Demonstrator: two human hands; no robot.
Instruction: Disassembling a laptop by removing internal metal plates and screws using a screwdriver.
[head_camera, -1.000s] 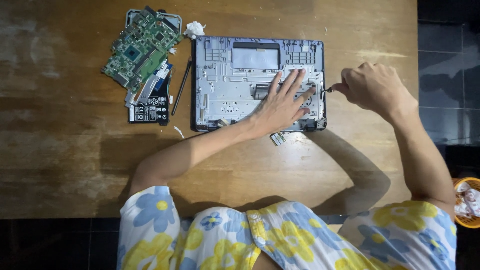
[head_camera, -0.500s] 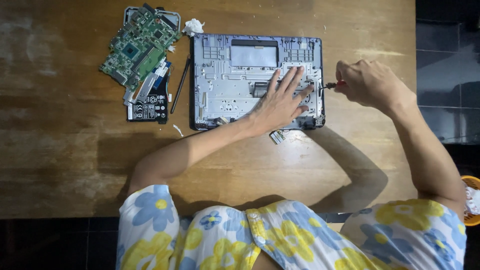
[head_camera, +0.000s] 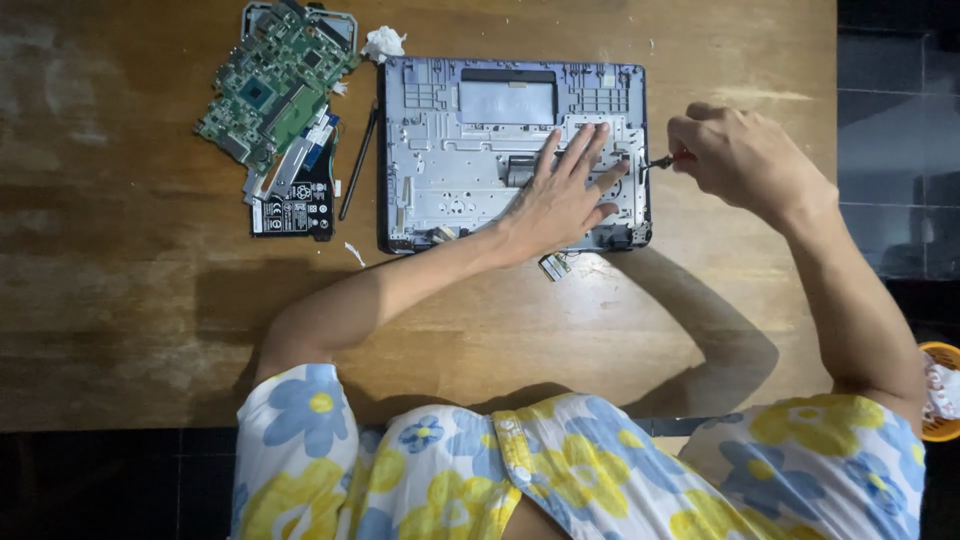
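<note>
The left hand (head_camera: 560, 200) is laid flat, fingers spread apart, on the right part of the opened laptop shell (head_camera: 470, 130), with the forearm stretched diagonally across the desk (head_camera: 130, 320). The right hand (head_camera: 735, 155) is curled shut around a small screwdriver (head_camera: 662, 160), whose tip is held at the shell's right edge. The shell lies at the far middle of the desk. A green circuit board (head_camera: 275, 85) is seen well to its left.

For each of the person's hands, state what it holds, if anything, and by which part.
Right hand grips a small screwdriver by its handle. Left hand holds nothing; it lies flat on the opened laptop shell.
</note>
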